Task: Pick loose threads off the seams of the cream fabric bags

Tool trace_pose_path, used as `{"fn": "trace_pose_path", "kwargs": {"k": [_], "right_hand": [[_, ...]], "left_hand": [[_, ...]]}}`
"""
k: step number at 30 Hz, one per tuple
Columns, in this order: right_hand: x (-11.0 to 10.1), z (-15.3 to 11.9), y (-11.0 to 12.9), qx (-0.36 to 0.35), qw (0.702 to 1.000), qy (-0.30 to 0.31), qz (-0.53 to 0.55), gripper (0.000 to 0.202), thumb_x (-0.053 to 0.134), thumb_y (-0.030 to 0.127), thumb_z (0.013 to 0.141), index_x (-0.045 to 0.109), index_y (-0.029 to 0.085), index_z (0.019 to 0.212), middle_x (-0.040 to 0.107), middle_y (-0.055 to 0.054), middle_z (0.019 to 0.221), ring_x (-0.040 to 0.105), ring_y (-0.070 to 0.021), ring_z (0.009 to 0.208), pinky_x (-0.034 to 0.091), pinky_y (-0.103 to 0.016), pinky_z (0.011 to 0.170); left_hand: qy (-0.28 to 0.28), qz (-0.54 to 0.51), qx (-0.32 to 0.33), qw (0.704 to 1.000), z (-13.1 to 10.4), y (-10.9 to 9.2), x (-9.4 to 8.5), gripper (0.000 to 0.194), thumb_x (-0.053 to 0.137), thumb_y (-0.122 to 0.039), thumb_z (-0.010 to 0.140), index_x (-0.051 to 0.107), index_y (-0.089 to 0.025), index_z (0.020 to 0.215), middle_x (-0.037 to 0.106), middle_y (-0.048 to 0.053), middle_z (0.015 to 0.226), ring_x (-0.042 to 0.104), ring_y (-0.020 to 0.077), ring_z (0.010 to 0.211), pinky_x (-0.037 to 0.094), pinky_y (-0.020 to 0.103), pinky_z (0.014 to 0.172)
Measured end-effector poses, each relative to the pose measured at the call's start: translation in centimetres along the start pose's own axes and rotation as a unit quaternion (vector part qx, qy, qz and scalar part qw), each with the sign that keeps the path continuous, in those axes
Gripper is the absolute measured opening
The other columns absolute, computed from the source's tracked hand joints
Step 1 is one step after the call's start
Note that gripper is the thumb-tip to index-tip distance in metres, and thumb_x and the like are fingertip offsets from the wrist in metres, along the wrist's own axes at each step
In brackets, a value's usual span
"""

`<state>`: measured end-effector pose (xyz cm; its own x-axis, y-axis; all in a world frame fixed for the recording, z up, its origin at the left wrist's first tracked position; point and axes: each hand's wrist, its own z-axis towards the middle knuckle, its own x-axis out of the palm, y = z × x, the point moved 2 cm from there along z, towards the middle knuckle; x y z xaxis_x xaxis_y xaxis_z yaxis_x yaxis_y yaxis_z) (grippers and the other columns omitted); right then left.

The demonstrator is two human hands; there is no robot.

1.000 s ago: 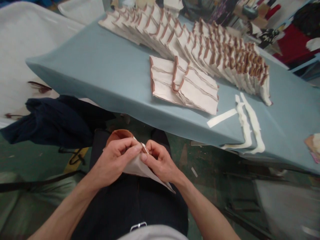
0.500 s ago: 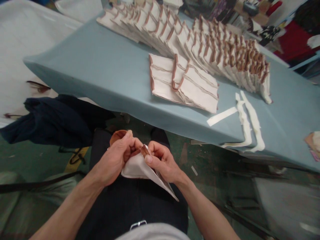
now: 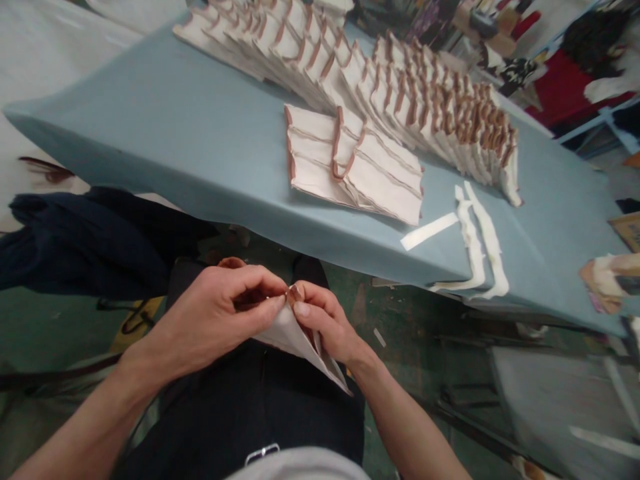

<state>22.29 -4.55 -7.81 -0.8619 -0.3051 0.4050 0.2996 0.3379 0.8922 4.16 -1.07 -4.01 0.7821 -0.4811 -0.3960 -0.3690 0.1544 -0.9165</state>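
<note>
Above my lap I hold a white fabric piece with brown edging. My left hand is closed, its thumb and index finger pinching the edge near the top. Beside it my right hand grips the brown folded edge between thumb and fingers. The fingertips of both hands nearly meet there. A brown part of the piece shows behind my left hand; the rest is hidden by the hands.
On the blue-grey table lie two overlapping white panels with brown edges, long rows of similar pieces and white strips. Dark blue cloth hangs at the left.
My left hand has moved right and over the fabric, its fingertips now at the edge beside my right fingertips. My right hand keeps its grip. The view has shifted slightly right.
</note>
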Motion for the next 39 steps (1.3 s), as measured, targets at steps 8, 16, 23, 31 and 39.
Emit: {"fn": "trace_pose_path", "kwargs": {"k": [8, 16, 23, 31, 39], "right_hand": [[-0.1, -0.3, 0.5, -0.011, 0.992, -0.022, -0.125, 0.062, 0.059, 0.077, 0.096, 0.043, 0.024, 0.069, 0.035, 0.008, 0.06, 0.028, -0.0104, 0.054, 0.027, -0.027, 0.053], [-0.4, -0.4, 0.4, -0.032, 0.986, -0.043, -0.157, 0.057, 0.057, 0.074, 0.1, 0.045, 0.026, 0.07, 0.042, 0.005, 0.058, 0.029, -0.0131, 0.052, 0.028, -0.031, 0.052], [-1.0, -0.3, -0.6, -0.104, 0.968, -0.043, -0.225, 0.045, 0.058, 0.054, 0.105, 0.046, 0.023, 0.074, 0.046, 0.007, 0.059, 0.036, -0.0102, 0.054, 0.029, -0.026, 0.056], [-0.5, -0.6, -0.7, -0.065, 0.976, -0.049, -0.2, 0.054, 0.056, 0.067, 0.102, 0.045, 0.024, 0.072, 0.044, 0.007, 0.057, 0.034, -0.0102, 0.053, 0.027, -0.026, 0.053], [0.2, -0.6, -0.2, -0.027, 0.992, 0.004, -0.121, 0.058, 0.063, 0.071, 0.097, 0.046, 0.023, 0.07, 0.041, 0.007, 0.06, 0.032, -0.0092, 0.053, 0.028, -0.025, 0.052]], "left_hand": [[0.023, 0.025, 0.005, 0.999, 0.3, -0.7, 0.2, 0.02, 0.065, -0.031, 0.094, 0.074, -0.021, 0.08, 0.073, -0.003, 0.069, 0.064, 0.0119, 0.06, 0.046, 0.021, 0.056], [-0.036, 0.12, 0.028, 0.992, 0.6, -1.8, 0.6, 0.022, 0.058, -0.025, 0.09, 0.075, -0.02, 0.077, 0.07, -0.004, 0.064, 0.061, 0.0108, 0.055, 0.042, 0.022, 0.057], [-0.039, 0.245, 0.01, 0.969, 0.4, -2.0, 1.2, 0.026, 0.052, -0.019, 0.087, 0.075, -0.019, 0.075, 0.07, 0.001, 0.065, 0.057, 0.0146, 0.053, 0.035, 0.029, 0.056], [-0.051, 0.098, -0.012, 0.994, 0.2, -1.3, 0.8, 0.022, 0.057, -0.024, 0.083, 0.074, -0.02, 0.07, 0.062, -0.003, 0.058, 0.051, 0.0119, 0.051, 0.034, 0.025, 0.052], [-0.048, -0.307, -0.139, 0.94, -1.0, 1.9, 2.9, 0.023, 0.069, -0.039, 0.079, 0.062, -0.02, 0.07, 0.055, -0.003, 0.063, 0.046, 0.0114, 0.053, 0.037, 0.023, 0.05]]}}
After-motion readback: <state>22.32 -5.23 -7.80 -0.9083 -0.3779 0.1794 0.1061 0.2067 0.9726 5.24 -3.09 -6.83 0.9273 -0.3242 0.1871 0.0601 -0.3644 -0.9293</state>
